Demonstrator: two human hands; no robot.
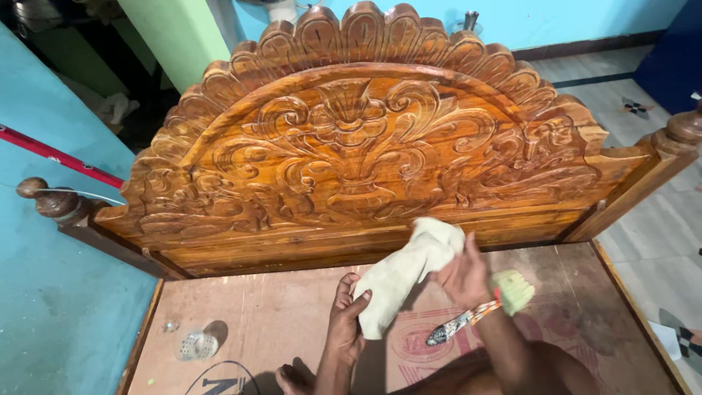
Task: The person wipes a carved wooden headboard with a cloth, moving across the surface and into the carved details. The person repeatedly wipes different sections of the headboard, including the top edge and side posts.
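Note:
My right hand (461,276) grips the upper end of a pale, cream-coloured cloth (406,274) and holds it against the lower rail of a carved, glossy brown wooden headboard (351,146). The cloth's lower end is pinched in the fingers of my left hand (345,316). A small brush (479,313) with a patterned handle and a pale green-yellow head lies across my right wrist; whether that hand holds it I cannot tell. Both hands are above the brown plywood bed base (278,314).
A small clear cup (196,345) lies on the plywood at the lower left. Turned bedposts stand at the left (55,201) and right (684,132) ends of the headboard. A red bar (58,155) leans along the teal wall on the left. Tiled floor (658,234) runs along the right.

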